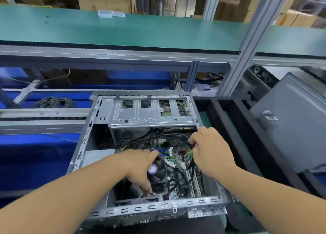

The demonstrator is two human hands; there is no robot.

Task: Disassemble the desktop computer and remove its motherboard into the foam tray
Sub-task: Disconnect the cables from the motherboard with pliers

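An open grey desktop case [82,145] lies on its side in front of me. Inside it the green motherboard [183,156] carries a black fan cooler [161,170] and several black cables [176,134]. My left hand [141,165] rests spread over the cooler, thumb down by the board's near edge and index finger stretched toward the blue memory slots. At the board's right edge my right hand [210,149] pinches a black cable. The black foam tray [222,113] stands just right of the case.
A metal drive cage [150,113] fills the far half of the case. The removed grey side panel [289,124] leans at the right over the tray's far end. A green shelf [123,29] on aluminium posts hangs overhead. Blue bins and a cable coil [54,101] are at the left.
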